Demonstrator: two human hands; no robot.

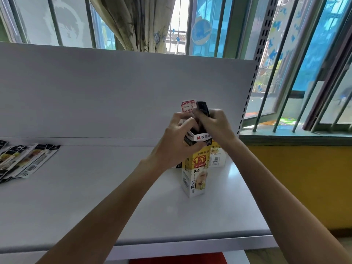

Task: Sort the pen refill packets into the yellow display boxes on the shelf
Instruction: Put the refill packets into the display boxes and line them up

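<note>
A: Status of the step?

B: Left hand curls round the top of the upright yellow display box on the shelf. Right hand pinches a dark refill packet at the box mouth; its lower end is hidden.

A: Method note?

B: Steady the box and feed the packet straight down. The label flap crowds the opening. A second box stands just behind. Loose packets lie well apart, left.

Free room: shelf open between fanned packets at far left and upright yellow box at right. Obstacles: second box just behind it; back panel closing the rear.
</note>
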